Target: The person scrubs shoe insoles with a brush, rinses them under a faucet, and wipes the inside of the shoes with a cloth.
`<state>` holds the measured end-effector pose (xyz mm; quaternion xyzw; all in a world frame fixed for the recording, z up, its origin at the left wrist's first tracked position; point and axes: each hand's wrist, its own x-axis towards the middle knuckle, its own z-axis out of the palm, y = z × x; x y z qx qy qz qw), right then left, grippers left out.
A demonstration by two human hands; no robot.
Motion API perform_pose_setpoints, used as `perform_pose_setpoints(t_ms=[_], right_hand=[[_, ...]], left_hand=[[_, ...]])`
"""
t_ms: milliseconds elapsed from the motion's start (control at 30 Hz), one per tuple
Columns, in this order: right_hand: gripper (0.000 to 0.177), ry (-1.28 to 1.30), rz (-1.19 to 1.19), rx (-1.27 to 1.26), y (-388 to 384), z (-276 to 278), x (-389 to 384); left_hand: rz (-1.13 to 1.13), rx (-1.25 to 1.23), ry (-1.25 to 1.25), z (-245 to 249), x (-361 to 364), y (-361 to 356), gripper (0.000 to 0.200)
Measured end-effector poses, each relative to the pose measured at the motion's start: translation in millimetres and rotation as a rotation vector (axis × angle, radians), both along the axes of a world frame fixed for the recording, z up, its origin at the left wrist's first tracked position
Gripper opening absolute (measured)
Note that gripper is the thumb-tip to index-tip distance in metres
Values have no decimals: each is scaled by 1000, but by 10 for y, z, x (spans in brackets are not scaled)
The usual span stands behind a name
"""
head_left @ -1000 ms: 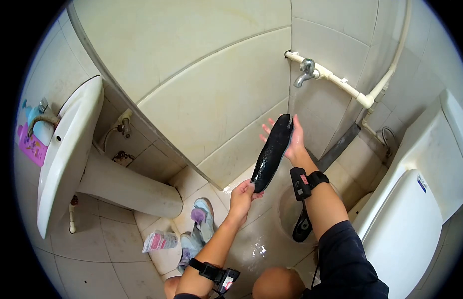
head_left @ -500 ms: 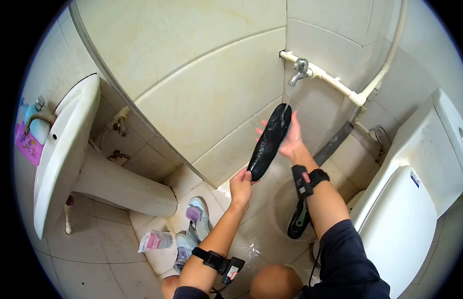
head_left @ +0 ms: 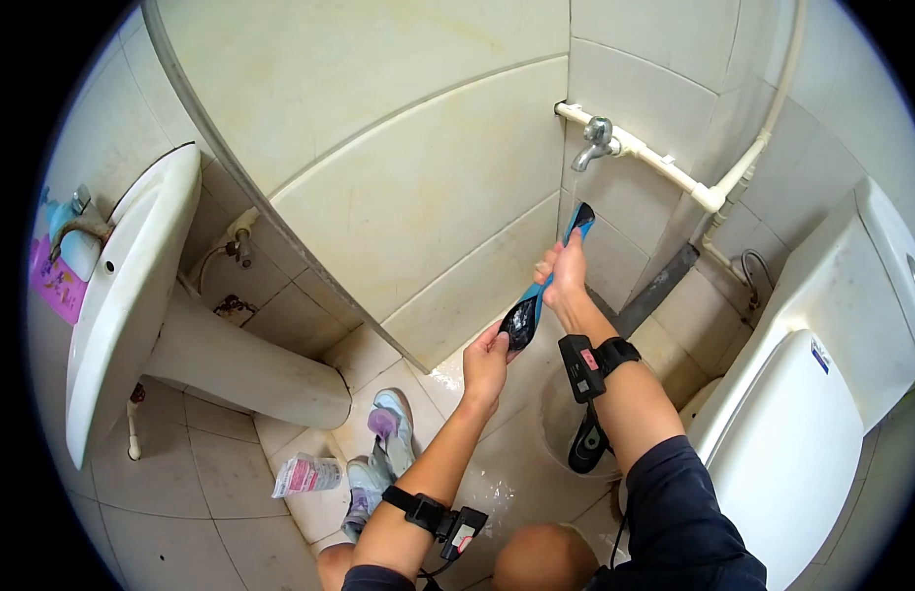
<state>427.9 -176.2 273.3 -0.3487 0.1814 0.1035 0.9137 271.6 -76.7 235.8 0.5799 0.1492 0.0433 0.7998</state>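
A wet shoe insole (head_left: 521, 323), black on one face and blue on the other, slants below the metal tap (head_left: 597, 144). My left hand (head_left: 487, 369) pinches its lower end between thumb and fingers. Around its middle and upper part, my right hand (head_left: 566, 271) is closed, covering some of the blue face. Under my right forearm a clear round basin (head_left: 550, 424) sits on the floor, partly hidden by the arm. Inside it lies a dark insole-shaped piece (head_left: 586, 450).
Light grey shoes (head_left: 395, 424) stand on the tiles at left, beside a clear plastic packet with a pink label (head_left: 311, 476). A pedestal sink (head_left: 132, 286) is on the left, a white toilet (head_left: 792, 443) on the right. A cream pipe (head_left: 664, 169) runs along the wall.
The insole has turned from its broad black face to a narrower view showing blue. My right hand, open behind it before, has closed around it. My left hand keeps its lower end.
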Motion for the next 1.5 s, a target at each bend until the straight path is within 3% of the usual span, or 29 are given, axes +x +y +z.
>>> perform_pose_setpoints(t_ms=[233,300,500,700,800,933,1200,1333,1433,1500], right_hand=[[41,-80,62,2,-41,-61,64],[43,-121,104,135,-64,-19,91],[77,-141,284,359,-181,107,-151],[90,-106,303,472,-183,35,-167],[88,-166,337,369,-151,-55,-134],[74,-118,333,306,-204,50,-119],[57,-37,32,14,-24,45,-93],[57,-29,55,-3,-3,3,-59],[58,-167,143,-30,-40,-5,-67],[61,-103,193,140,-42,87,-75]], left_hand=[[-32,-11,5,53,-1,53,30],[-64,-11,8,65,65,95,28],[50,-49,47,155,263,115,30],[5,-90,-13,57,237,60,29],[29,-89,3,18,242,7,30],[-24,-76,-21,36,196,-79,32],[-29,-54,-56,4,239,-93,37],[-24,-42,-63,16,234,-56,35],[-67,-61,-48,77,190,-66,33],[-79,-136,-19,151,184,-34,27]])
